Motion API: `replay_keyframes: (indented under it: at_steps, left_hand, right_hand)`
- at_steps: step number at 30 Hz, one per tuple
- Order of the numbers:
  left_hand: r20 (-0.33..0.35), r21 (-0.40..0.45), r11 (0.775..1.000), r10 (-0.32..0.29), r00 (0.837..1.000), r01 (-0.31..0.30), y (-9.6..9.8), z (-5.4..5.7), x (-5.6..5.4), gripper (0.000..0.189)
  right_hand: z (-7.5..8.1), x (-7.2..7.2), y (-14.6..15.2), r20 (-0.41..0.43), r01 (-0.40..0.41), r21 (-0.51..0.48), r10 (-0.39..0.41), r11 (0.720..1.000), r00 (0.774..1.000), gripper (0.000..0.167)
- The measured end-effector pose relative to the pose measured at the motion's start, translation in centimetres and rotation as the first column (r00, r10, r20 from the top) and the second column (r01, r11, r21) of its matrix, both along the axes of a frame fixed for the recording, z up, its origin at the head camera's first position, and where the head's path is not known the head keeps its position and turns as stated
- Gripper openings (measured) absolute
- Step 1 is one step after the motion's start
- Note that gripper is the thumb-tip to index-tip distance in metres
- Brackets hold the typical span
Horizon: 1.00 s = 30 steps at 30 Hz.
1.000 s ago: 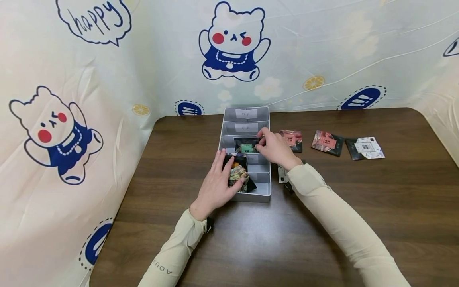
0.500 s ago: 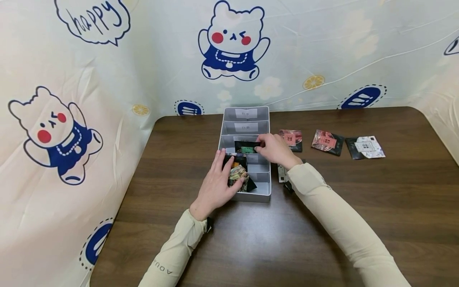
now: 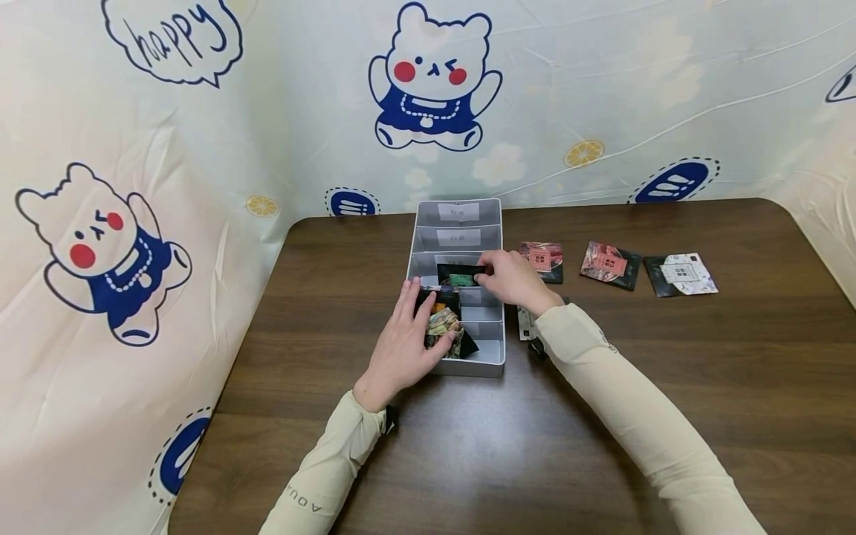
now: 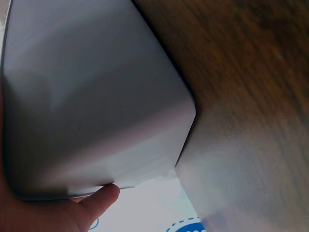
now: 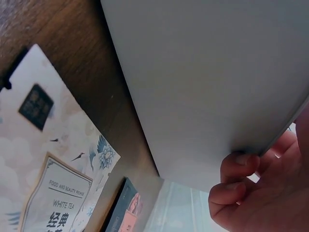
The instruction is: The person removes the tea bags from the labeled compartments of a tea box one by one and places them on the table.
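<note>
In the head view, a grey divided box (image 3: 483,369) stands on the table, with white paper labels in its far compartments. My right hand (image 3: 518,281) reaches over its right wall and pinches the right end of a black tea packet with a green label (image 3: 461,280) in the middle compartment. My left hand (image 3: 397,349) lies across the left wall, its fingers extended and its thumb by a patterned tea packet (image 3: 444,325) in the nearest compartments. Just beyond that, a black packet with an orange mark (image 3: 446,299) is partly hidden by the fingers.
Right of the box lie two red-and-black tea packets (image 3: 610,265) and a white-and-black packet (image 3: 682,276). A white tea packet (image 5: 58,164) lies close to the box wall, partly under my right wrist. A printed cloth (image 3: 314,111) hangs behind the wooden table (image 3: 602,416).
The green-labelled packet has tilted and sits lower in its compartment, and my right hand has dipped slightly with it. My left hand has stayed in place.
</note>
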<state>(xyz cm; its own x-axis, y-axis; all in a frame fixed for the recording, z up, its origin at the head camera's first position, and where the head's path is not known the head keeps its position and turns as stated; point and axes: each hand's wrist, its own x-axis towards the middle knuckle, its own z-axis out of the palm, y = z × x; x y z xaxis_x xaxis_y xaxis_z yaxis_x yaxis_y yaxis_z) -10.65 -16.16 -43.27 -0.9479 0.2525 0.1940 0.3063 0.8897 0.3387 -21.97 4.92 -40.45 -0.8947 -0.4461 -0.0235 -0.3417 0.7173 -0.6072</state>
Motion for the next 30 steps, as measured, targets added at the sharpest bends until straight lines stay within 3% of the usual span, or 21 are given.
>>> replay_keyframes:
  at_steps: [20, 30]
  left_hand:
    - [-0.002, 0.0, 1.0, 0.0, 1.0, 0.0, 0.03, -0.07, -0.01, 0.07]
    - [0.004, 0.0, 1.0, -0.004, 1.0, 0.004, 0.05, 0.05, -0.05, 0.07]
  right_hand:
    - [-0.13, 0.36, 0.24, -0.026, 0.004, 0.003, -0.004, 1.0, 1.0, 0.016]
    - [0.23, 0.5, 0.87, -0.065, 0.018, -0.061, -0.022, 0.998, 0.998, 0.021]
